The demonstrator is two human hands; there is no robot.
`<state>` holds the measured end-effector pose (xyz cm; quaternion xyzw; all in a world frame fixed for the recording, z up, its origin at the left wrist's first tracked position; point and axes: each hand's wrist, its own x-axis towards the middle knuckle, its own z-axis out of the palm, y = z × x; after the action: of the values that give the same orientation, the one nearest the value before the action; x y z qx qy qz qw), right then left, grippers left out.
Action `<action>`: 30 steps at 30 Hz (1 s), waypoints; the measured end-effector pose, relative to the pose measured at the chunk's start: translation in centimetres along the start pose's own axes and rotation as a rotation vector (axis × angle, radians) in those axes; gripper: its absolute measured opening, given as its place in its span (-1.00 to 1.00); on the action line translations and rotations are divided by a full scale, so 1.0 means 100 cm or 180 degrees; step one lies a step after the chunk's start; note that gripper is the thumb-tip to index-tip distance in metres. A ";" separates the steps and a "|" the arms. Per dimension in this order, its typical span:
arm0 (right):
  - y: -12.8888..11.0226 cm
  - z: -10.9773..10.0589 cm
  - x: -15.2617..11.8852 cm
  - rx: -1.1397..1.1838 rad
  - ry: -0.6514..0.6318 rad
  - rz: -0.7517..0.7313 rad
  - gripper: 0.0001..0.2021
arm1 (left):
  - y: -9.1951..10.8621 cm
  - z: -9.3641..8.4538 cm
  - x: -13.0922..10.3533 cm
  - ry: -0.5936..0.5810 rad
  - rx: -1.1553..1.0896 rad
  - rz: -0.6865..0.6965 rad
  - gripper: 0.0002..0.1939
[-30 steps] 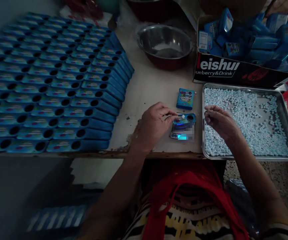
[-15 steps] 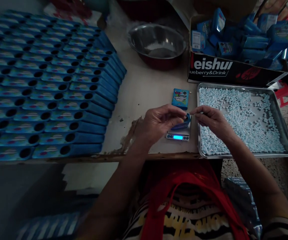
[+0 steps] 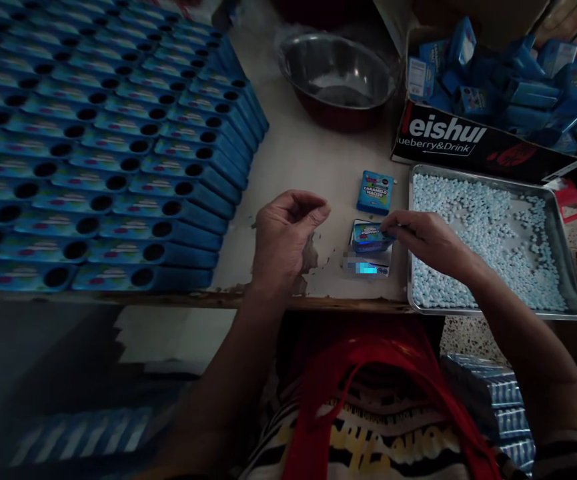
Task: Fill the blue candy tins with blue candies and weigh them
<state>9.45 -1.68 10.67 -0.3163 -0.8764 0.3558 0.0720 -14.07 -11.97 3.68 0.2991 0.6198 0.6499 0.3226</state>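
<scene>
A small blue candy box (image 3: 367, 237) rests on a small digital scale (image 3: 381, 269), whose display is lit. My right hand (image 3: 425, 240) is closed in a pinch at the right end of this box, over its opening. What its fingertips hold, if anything, is hidden. To the left, above the bare table, my left hand (image 3: 288, 230) is raised with thumb and fingers pinched together. I cannot make out anything in that pinch. Just behind the scale lies another blue candy box (image 3: 375, 192). A metal tray (image 3: 413, 233) of small pale blue and white candies (image 3: 498, 267) sits right of the scale.
Rows of blue boxes with round dark holes (image 3: 118, 180) cover the table's left side. A metal bowl (image 3: 341, 73) stands at the back. Behind the tray, a black carton (image 3: 441, 137) holds many blue boxes. The table's front edge (image 3: 338, 303) is worn.
My left hand has moved left, away from the box on the scale. My right hand has come in over that box's right end. The camera view has shifted slightly.
</scene>
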 end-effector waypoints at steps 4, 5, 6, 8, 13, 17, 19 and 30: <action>-0.002 0.001 0.000 -0.0052 0.0120 0.0028 -0.74 | -0.002 -0.003 0.000 -0.0046 0.0121 0.0022 -0.76; -0.003 0.001 0.000 -0.0041 0.0130 0.0027 -0.75 | -0.002 -0.004 0.000 -0.0076 0.0189 0.0036 -0.77; -0.004 0.001 0.000 -0.0022 0.0132 0.0022 -0.76 | -0.002 -0.005 0.000 -0.0108 0.0258 0.0051 -0.77; -0.005 0.002 0.000 0.0016 0.0130 0.0021 -0.78 | -0.002 -0.006 -0.001 -0.0172 0.0395 0.0082 -0.76; -0.007 0.002 0.001 0.0074 0.0144 0.0057 -0.81 | -0.002 -0.006 -0.005 -0.0224 0.0448 0.0116 -0.70; -0.008 0.002 0.002 0.0059 0.0155 0.0056 -0.82 | 0.000 -0.006 -0.006 -0.0262 0.0373 0.0057 -0.66; -0.007 0.002 0.002 0.0011 0.0135 0.0051 -0.81 | 0.001 -0.006 -0.006 -0.0323 0.0369 0.0061 -0.66; 0.017 0.000 0.002 0.0699 0.0352 0.0223 -0.80 | 0.002 -0.003 -0.006 -0.0774 0.0309 -0.0065 -0.66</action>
<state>10.14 -0.61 9.55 -0.3560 -0.8153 0.4340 0.1420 -13.92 -12.62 3.84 0.3846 0.6098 0.5747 0.3872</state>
